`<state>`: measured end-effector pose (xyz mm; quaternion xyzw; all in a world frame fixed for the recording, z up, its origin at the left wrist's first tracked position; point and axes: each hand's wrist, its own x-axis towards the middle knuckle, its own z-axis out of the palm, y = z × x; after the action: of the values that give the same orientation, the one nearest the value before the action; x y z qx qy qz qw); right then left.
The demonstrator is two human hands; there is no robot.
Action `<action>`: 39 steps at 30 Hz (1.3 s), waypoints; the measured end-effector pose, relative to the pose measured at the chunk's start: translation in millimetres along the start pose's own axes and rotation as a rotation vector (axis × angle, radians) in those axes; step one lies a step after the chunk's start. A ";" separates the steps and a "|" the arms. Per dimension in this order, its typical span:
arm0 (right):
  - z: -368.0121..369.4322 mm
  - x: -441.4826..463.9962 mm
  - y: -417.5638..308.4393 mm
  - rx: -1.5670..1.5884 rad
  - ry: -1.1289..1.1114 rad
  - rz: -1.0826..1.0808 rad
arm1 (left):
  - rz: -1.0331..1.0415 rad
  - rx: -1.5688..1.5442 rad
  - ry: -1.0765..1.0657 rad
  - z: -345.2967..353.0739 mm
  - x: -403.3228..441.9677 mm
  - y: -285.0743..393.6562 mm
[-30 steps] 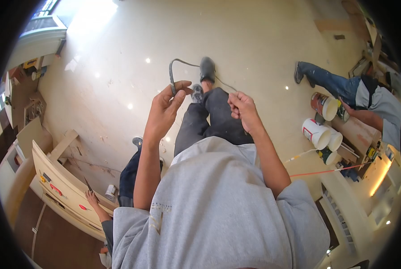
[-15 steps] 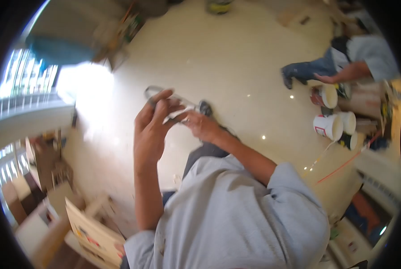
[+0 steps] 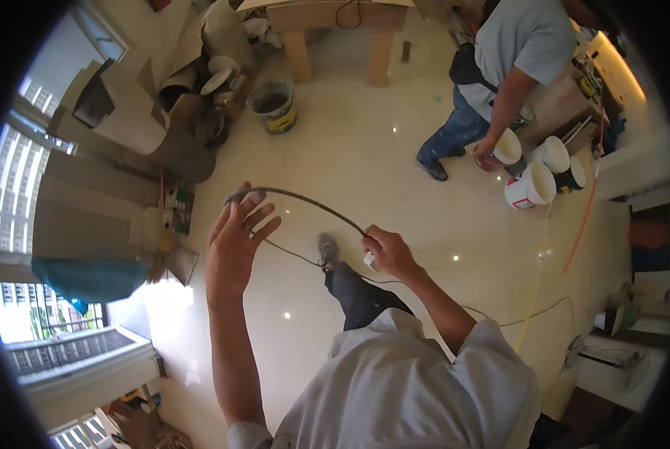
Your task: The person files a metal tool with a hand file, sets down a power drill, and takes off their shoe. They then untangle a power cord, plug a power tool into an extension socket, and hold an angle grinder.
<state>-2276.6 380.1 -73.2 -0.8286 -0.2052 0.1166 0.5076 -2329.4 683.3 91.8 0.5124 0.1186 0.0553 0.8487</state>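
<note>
A dark electric cable [image 3: 305, 197] arcs through the air between my two hands. My left hand [image 3: 234, 243] is raised, with the cable looped over its index finger near the tip and the other fingers loosely spread. My right hand [image 3: 393, 254] is closed around the other end of the arc. A small white piece [image 3: 370, 260] pokes out below its fingers; whether it is a plug I cannot tell. From my left hand a thinner-looking length hangs past my shoe [image 3: 327, 248] and trails over the floor to the right.
At the upper right a co-worker [image 3: 525, 45] reaches toward several white buckets [image 3: 531, 187]. A grey bucket [image 3: 273, 108] stands near a wooden table [image 3: 342, 19]. Cardboard rolls [image 3: 155, 153] and a blue sheet [image 3: 92, 278] lie left. An orange line [image 3: 585, 217] crosses the right side.
My hands have moved apart, stretching the cable into a wide arc. My view has swung, bringing the table and grey bucket in. The co-worker's hand is now at the buckets.
</note>
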 end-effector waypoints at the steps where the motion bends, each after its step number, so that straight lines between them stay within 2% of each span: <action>1: -12.3 18.5 -7.8 0.029 0.043 -0.001 | -0.005 0.018 -0.034 1.8 33.9 2.1; 5: -54.9 104.2 -33.1 0.223 0.248 0.004 | -0.121 -0.018 -0.266 11.2 185.7 4.9; 6: -69.9 127.8 -47.6 0.267 0.288 0.030 | -0.179 0.134 -0.245 24.0 214.0 4.7; 9: -102.7 197.8 -69.6 0.489 0.357 0.113 | -0.225 0.442 -0.517 42.6 272.4 -30.1; 11: -116.3 244.8 -73.7 0.684 0.368 0.192 | -0.374 0.459 -0.691 69.3 277.9 -43.7; 13: -123.8 288.1 -64.3 0.801 0.430 0.211 | -0.284 0.662 -0.756 91.6 290.7 -61.8; 15: -134.9 326.4 -57.3 0.961 0.527 0.224 | -0.322 0.664 -0.747 108.7 312.5 -67.6; 19: -178.2 388.9 -44.2 1.000 0.683 0.264 | -0.308 0.672 -0.751 141.1 381.7 -58.1; 20: -185.3 400.2 -38.7 1.005 0.736 0.259 | -0.260 0.604 -0.789 139.9 396.6 -59.4; 23: -224.2 454.9 -21.3 1.077 0.926 0.166 | -0.159 0.674 -0.795 151.1 471.3 -40.4; 26: -246.5 506.5 -2.2 1.214 1.083 0.039 | 0.322 0.862 -0.781 155.7 549.6 -33.6; 29: -254.1 547.3 19.0 1.333 1.161 0.031 | 0.356 0.957 -0.820 167.0 627.6 -15.2; 33: -257.9 608.3 16.2 1.439 1.291 0.190 | 0.701 1.042 -0.920 177.8 745.6 6.2; 35: -254.6 637.6 36.0 1.499 1.275 0.245 | 0.829 1.060 -0.991 182.6 813.0 2.2; 39: -260.7 707.7 109.4 1.658 1.198 0.339 | 0.951 1.296 -1.125 215.6 943.6 -9.9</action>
<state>-1518.7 454.0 -40.6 -0.1595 0.3449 -0.1401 0.9143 -1362.8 697.2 42.8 0.8249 -0.5146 0.0635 0.2250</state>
